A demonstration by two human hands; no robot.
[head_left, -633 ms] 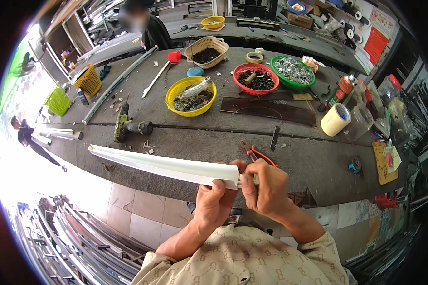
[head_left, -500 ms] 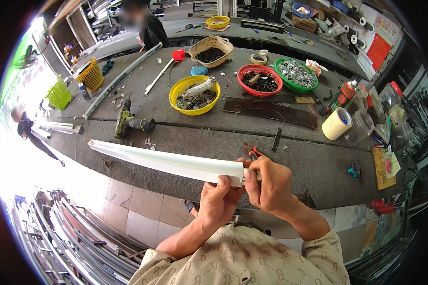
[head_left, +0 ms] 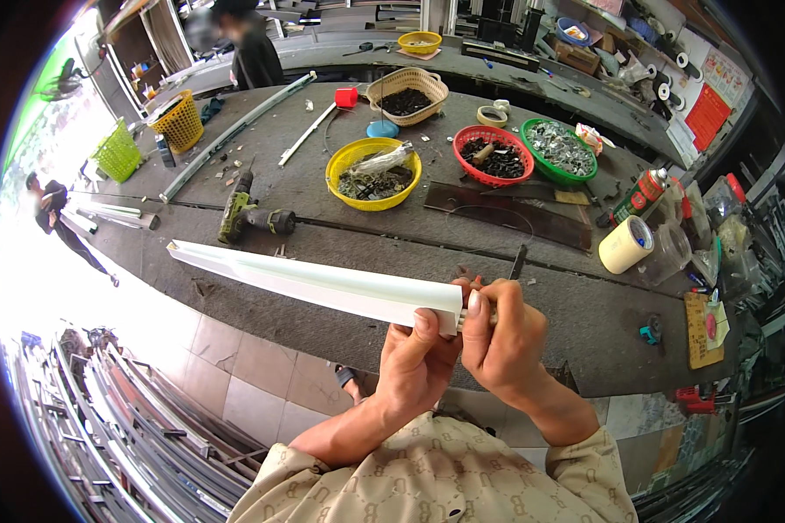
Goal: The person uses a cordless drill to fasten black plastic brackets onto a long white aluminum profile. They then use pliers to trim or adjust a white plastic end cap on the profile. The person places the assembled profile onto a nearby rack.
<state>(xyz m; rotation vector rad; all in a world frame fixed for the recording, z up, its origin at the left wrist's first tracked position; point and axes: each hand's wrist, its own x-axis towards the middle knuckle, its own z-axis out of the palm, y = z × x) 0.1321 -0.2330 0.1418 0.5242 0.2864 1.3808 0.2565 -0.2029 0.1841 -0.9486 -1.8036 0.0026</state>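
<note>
A long white channel-shaped profile (head_left: 314,281) runs from upper left down to my hands, held above the grey workbench (head_left: 584,314). My left hand (head_left: 419,357) grips its near end from below, thumb on the end face. My right hand (head_left: 501,336) is closed right at that end, fingers pinched on something small that I cannot make out. Red-handled pliers lie on the bench just behind my hands, mostly hidden.
On the bench: a green cordless drill (head_left: 249,216), yellow bowl (head_left: 373,170), red bowl (head_left: 495,155), green bowl (head_left: 559,148), wicker basket (head_left: 407,91), tape roll (head_left: 625,244), spray can (head_left: 637,196). A person (head_left: 253,48) stands at the far side. Metal profiles (head_left: 131,418) lie stacked lower left.
The profile and both hands sit slightly lower and nearer to me. The grip of both hands on the near end is unchanged.
</note>
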